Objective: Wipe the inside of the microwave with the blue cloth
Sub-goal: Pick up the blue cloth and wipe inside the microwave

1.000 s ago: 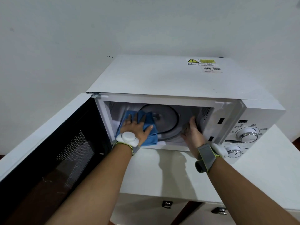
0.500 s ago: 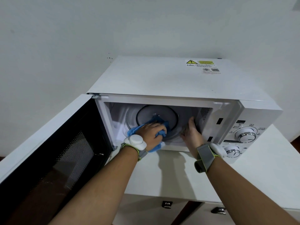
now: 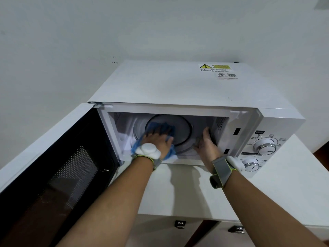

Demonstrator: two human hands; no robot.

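The white microwave (image 3: 178,86) stands on a white counter with its door (image 3: 58,166) swung wide to the left. Inside, a round glass turntable plate (image 3: 179,129) lies on the cavity floor. My left hand (image 3: 158,141) presses the blue cloth (image 3: 160,128) flat on the plate's left part, fingers spread over the cloth. My right hand (image 3: 206,141) rests at the plate's right rim, next to the right inner wall, fingers partly hidden in the cavity.
Two control knobs (image 3: 265,147) sit on the panel right of the cavity. The white counter (image 3: 284,193) stretches in front and to the right. Drawer latches (image 3: 179,224) show below the counter edge. A bare wall stands behind.
My left hand has slid the blue cloth from the cavity's left front onto the turntable plate and now lies flatter and deeper. My right hand has stayed at the plate's right rim.
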